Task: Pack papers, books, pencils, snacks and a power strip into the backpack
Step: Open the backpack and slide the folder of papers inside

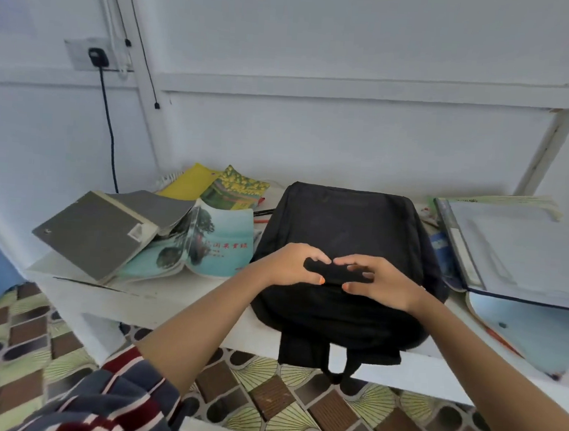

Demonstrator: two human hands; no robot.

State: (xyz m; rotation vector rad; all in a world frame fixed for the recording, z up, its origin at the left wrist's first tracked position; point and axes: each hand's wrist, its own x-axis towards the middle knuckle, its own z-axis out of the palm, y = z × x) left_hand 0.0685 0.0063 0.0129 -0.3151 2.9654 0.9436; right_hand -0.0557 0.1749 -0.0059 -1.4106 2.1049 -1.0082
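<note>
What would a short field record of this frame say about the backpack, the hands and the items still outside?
backpack: black backpack lying flat on the white table, shoulder straps hanging over the near edge
left hand: left hand pinches the black strap on the bag
right hand: right hand pinches the same strap
left of bag: grey binder, teal book, green book, yellow notebook
right of bag: open folder with papers
packed so far: cannot tell
</note>
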